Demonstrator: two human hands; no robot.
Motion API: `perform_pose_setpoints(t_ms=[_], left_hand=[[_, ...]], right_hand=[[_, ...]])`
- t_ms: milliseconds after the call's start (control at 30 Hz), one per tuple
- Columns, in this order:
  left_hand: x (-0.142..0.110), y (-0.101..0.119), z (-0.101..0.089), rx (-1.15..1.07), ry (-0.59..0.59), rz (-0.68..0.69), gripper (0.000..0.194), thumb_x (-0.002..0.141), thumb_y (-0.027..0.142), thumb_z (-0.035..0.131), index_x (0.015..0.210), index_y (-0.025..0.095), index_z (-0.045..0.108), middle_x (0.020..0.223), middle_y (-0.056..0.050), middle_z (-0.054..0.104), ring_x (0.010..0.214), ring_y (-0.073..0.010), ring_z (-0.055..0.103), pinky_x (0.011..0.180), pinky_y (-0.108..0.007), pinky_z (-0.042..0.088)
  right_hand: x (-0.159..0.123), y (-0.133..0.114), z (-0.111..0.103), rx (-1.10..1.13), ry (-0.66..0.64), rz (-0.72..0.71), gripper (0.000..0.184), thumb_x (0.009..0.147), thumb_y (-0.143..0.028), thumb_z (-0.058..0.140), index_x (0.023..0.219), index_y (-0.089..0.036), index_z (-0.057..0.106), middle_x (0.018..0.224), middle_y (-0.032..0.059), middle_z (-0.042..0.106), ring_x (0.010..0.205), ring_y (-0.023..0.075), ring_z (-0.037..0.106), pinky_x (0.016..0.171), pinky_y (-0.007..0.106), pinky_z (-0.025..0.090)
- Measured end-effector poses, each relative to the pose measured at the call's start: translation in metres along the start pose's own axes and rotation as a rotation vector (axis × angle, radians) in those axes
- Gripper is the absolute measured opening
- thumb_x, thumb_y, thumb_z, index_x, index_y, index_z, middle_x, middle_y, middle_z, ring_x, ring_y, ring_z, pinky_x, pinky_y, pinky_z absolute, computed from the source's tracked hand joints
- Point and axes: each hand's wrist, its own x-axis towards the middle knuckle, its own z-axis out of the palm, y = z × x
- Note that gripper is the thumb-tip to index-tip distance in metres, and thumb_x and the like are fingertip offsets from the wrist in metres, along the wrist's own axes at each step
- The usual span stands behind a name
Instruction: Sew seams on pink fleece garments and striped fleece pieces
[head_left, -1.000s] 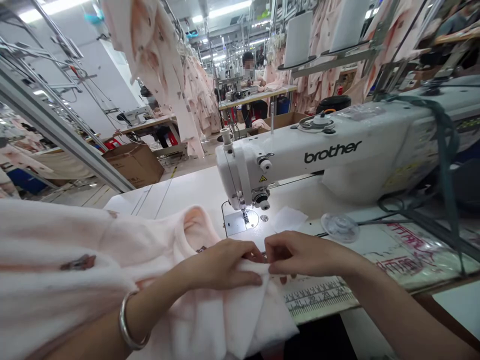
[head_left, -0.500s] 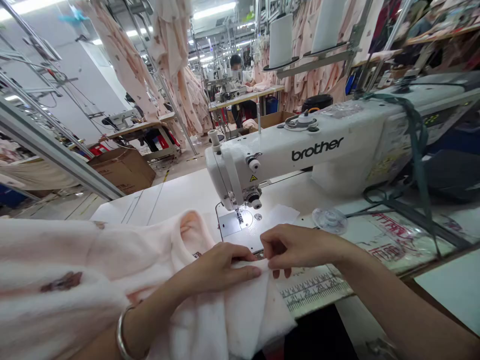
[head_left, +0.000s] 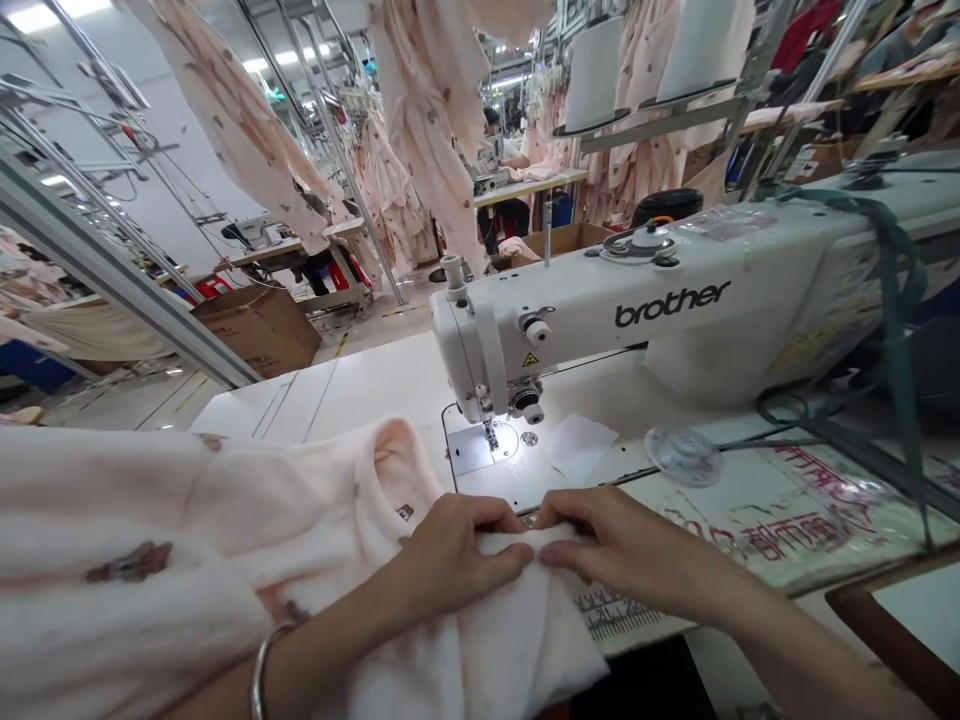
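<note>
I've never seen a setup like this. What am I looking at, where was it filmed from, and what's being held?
There is no robot here: these are a person's bare hands, seen from a camera worn on the head, looking forward and down. The left hand, with a shiny silver bangle near its wrist, and the right hand pinch the edge of a pale pink, fluffy fabric garment. Beyond them stands a large white sewing machine marked "brother", with a light shining beneath its head. On its white, flat worktable lie a thin white scrap and a clear, round plastic piece; ruler markings show along the near edge.
</note>
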Motion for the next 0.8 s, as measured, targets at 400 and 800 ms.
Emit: perform_pose_setpoints(t_ms=[400,800], left_hand=[[0.009,-0.007,-0.005,-0.008,-0.004,-0.122,0.021,0.076,0.034,0.055,0.076,0.016,0.065,0.071,-0.001,0.064,0.066,-0.0134,0.054,0.055,-0.022,0.036],[0.065,-0.027,-0.026,0.035,0.126,-0.319,0.030,0.067,0.037,0.054,0.049,0.017,0.042,0.047,0.005,0.032,0.046,-0.0079,0.030,0.043,-0.022,0.018]], right_hand=[[0.019,0.011,-0.005,0.214,-0.157,0.109,0.015,0.080,-0.031,0.052,0.078,-0.016,0.054,0.068,-0.0002,0.062,0.053,0.0083,0.054,0.046,0.018,0.036],[0.099,-0.004,-0.027,-0.111,-0.070,0.325,0.022,0.075,-0.021,0.060,0.057,-0.016,0.049,0.045,-0.0052,0.046,0.039,0.0064,0.042,0.040,0.019,0.034]])
